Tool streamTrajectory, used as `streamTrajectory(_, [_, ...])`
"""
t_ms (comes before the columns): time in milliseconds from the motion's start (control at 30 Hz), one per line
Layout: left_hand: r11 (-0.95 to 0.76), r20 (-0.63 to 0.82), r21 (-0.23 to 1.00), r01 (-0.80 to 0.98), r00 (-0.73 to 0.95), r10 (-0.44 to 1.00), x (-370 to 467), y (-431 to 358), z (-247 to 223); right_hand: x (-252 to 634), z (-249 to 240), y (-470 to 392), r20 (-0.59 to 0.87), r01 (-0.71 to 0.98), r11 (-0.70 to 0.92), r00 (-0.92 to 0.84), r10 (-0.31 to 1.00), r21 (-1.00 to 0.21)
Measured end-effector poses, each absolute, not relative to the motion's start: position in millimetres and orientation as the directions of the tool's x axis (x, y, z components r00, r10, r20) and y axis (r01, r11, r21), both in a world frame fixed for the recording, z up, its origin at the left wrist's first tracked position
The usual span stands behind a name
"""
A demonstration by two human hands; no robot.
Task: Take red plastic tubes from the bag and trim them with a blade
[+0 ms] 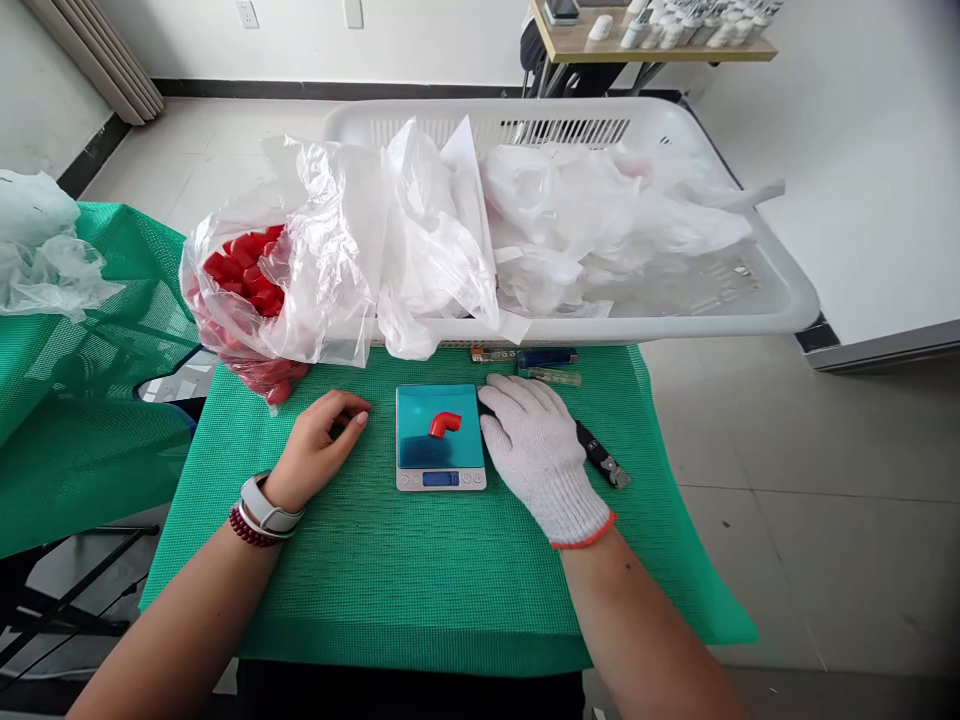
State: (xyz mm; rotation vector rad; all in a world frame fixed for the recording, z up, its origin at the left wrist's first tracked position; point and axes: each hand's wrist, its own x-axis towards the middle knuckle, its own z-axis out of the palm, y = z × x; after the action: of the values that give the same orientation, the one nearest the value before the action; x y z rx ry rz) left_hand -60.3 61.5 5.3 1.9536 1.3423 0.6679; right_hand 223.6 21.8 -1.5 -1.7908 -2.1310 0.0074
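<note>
A red plastic elbow pipe fitting (pixel 445 424) lies on the teal plate of a small digital scale (pixel 441 479), whose lit display seems to read 30 or 3.0. My left hand (pixel 321 447), bare, rests on the green mesh cloth left of the scale, fingers loosely curled and thumb apart, with nothing visible in it. In a white knitted glove, my right hand (pixel 529 440) lies flat along the scale's right edge, fingers stretched out. From beneath it sticks out a black-handled tool (pixel 602 455) with a metal end, partly hidden.
A clear bag of red fittings (pixel 251 270) stands at the back left. Behind the scale, a white plastic basket (pixel 795 300) holds several plastic bags (pixel 600 200). Lighters (pixel 547 357) lie before it. Farther back, a wooden table (pixel 585 42) bears many small white items.
</note>
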Motion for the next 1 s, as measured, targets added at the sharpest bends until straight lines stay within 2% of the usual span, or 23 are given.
streamTrajectory(700, [-0.263,0.06,0.752,0.604,0.335,0.94,-59.4,63.3,3.8,224.7,-5.3,22.4,0.304,0.949,0.205,-0.127,0.944,-0.241])
streamTrajectory(767, [-0.284,0.098,0.742,0.607,0.321,0.942,-58.3,62.8,2.2,225.8,-5.8,23.7,0.305,0.94,0.201,-0.113,0.946,-0.275])
streamTrajectory(867, [-0.349,0.204,0.71,0.611,0.296,0.933,-53.6,58.9,3.5,229.5,0.3,22.5,0.285,0.9,0.183,-0.07,0.956,-0.394])
streamTrajectory(1000, [-0.462,0.321,0.63,0.624,0.332,0.887,-39.9,47.8,17.0,239.6,24.9,4.1,0.221,0.85,0.023,0.111,0.969,-0.527])
